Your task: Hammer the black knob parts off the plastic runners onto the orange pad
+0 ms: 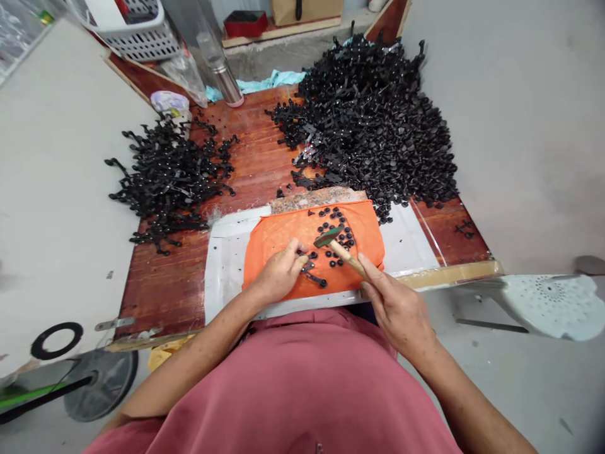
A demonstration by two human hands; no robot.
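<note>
My right hand [394, 302] is wrapped round the wooden handle of a small hammer [347, 255]. Its dark green head hangs over an orange cloth pad [274, 236] in front of me. With fingers pinched, my left hand [283, 271] holds a black jointed plastic part [312, 271] at the pad's front middle. Part of that piece is hidden behind the fingertips. Several small round black caps [348, 232] lie on the pad, around and beyond the hammer head.
Black parts are heaped at the left [172, 173], and a larger pile [378, 126] fills the back right of the wooden table [258, 145]. Behind stand a metal flask [227, 79] and a white basket [142, 41]. A pale stool [551, 296] is at the right.
</note>
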